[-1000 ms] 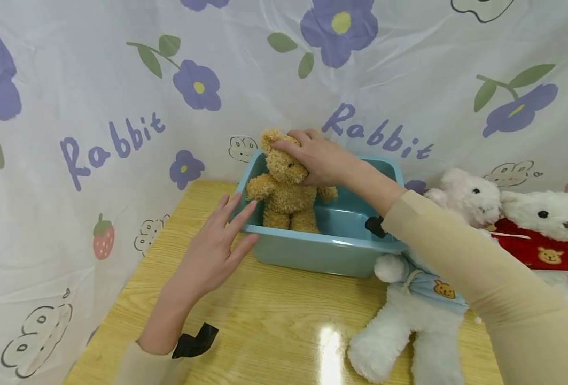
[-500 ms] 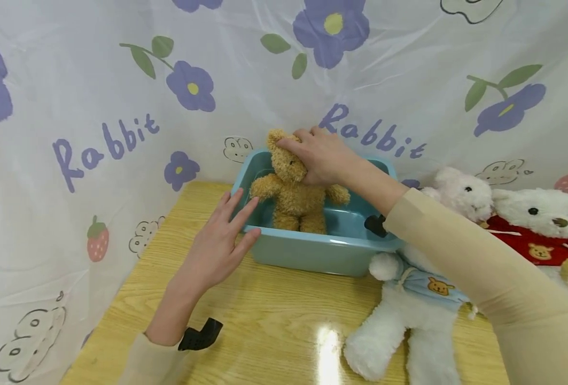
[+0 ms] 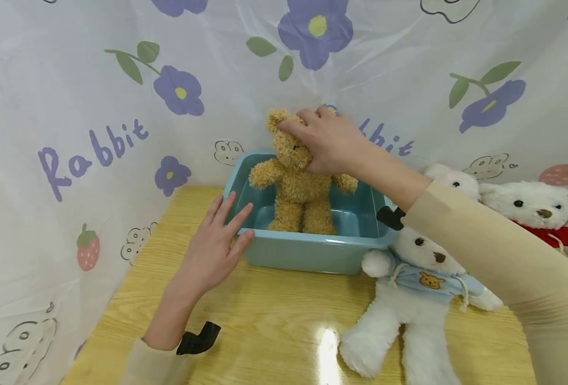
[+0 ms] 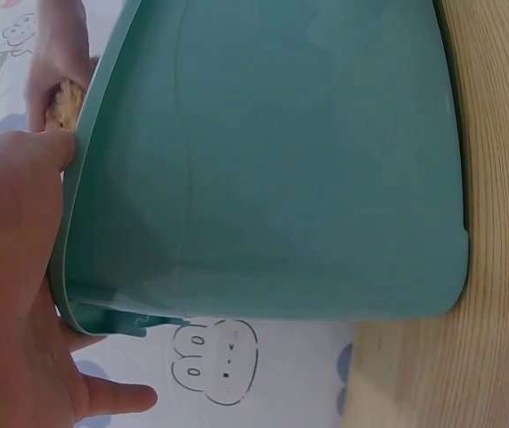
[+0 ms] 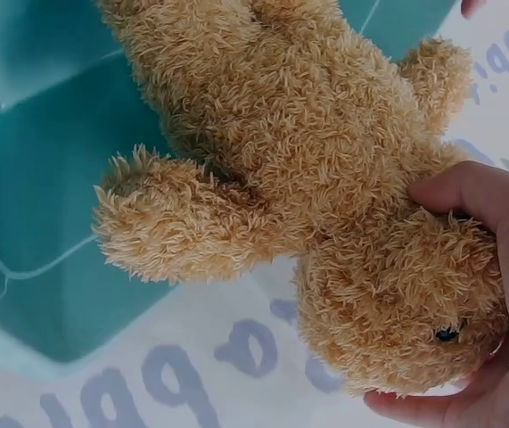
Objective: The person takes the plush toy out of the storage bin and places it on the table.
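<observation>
A curly brown teddy bear (image 3: 305, 187) is upright inside the blue-green plastic tub (image 3: 308, 251). My right hand (image 3: 334, 140) grips it by the head, the thumb pressing near its neck in the right wrist view, where the bear's body (image 5: 281, 125) stretches over the tub's inside. My left hand (image 3: 211, 246) lies along the tub's left front corner with its fingers spread and straight. In the left wrist view the thumb of that hand (image 4: 13, 223) touches the rim, close to the tub's smooth outer wall (image 4: 281, 160).
A white teddy bear in a light blue hoodie (image 3: 413, 299) lies against the tub's right front corner. Behind it are a white bear in red (image 3: 529, 206) and another pale bear (image 3: 449, 179). A patterned curtain (image 3: 96, 69) hangs behind the wooden table (image 3: 274, 321).
The right hand has raised the brown bear, so more of its legs shows above the tub's front rim. The left hand stays at the corner. The head view has shifted slightly.
</observation>
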Demonstrator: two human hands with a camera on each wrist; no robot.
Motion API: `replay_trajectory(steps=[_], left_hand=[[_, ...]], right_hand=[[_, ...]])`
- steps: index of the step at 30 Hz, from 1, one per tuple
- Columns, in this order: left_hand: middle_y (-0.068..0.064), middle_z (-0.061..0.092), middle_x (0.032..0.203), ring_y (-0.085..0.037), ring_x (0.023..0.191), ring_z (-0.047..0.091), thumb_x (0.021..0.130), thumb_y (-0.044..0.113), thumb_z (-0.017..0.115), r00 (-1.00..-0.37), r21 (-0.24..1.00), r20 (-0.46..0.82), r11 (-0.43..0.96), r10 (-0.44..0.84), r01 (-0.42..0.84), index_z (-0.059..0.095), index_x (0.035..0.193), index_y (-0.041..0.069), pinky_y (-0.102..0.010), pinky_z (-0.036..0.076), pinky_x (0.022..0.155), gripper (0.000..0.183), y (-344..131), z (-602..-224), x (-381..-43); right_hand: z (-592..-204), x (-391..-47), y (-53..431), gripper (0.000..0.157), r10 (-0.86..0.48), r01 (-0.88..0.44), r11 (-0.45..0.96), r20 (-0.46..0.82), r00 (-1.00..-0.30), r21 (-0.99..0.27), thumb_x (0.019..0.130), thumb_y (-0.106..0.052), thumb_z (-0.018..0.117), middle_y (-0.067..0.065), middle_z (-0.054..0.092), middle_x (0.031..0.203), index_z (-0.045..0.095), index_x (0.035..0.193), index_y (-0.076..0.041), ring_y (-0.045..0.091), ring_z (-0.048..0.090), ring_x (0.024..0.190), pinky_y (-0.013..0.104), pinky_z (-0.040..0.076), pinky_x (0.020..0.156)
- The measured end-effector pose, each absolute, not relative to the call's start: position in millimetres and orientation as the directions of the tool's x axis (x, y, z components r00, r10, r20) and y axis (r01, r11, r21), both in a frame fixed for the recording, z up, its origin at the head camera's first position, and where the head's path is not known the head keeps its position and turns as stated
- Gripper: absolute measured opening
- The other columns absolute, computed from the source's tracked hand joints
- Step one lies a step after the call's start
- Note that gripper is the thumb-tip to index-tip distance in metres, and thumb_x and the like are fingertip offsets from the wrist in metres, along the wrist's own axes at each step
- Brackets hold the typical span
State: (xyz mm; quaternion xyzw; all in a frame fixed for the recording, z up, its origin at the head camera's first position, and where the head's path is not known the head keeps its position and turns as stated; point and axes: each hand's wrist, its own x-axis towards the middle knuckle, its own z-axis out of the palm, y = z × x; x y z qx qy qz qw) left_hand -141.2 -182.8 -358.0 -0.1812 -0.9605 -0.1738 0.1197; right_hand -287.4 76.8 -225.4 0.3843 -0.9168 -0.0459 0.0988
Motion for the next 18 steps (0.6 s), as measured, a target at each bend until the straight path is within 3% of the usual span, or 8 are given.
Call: replay_trajectory(steps=[11, 18], left_hand=[[-0.021, 0.018, 0.168, -0.043, 0.155, 0.008, 0.109, 0.044, 0.047, -0.9, 0.273, 0.303, 0.876, 0.315, 0.398, 0.042, 0.158, 0.013, -0.059, 0.017, 0.12, 0.058, -183.4, -360.8, -144.1], [-0.021, 0.02, 0.167, -0.043, 0.154, 0.009, 0.109, 0.042, 0.05, -0.896, 0.283, 0.319, 0.871, 0.309, 0.401, 0.044, 0.157, 0.011, -0.062, 0.022, 0.118, 0.057, -182.9, -361.9, -143.5]], right_hand=[[-212.6, -275.4, 125.2, 0.095, -0.64, -0.659, 0.751, 0.208, -0.74, -0.033, 0.081, -0.025, 0.084, 0.018, 0.037, 0.157, 0.031, 0.161, -0.026, 0.046, 0.038, 0.138, 0.067, 0.048, 0.088], [-206.0, -268.3, 156.1, 0.092, -0.621, -0.655, 0.755, 0.322, -0.715, 0.002, 0.082, -0.029, 0.084, 0.02, 0.039, 0.155, 0.034, 0.159, -0.025, 0.049, 0.042, 0.135, 0.069, 0.05, 0.08]])
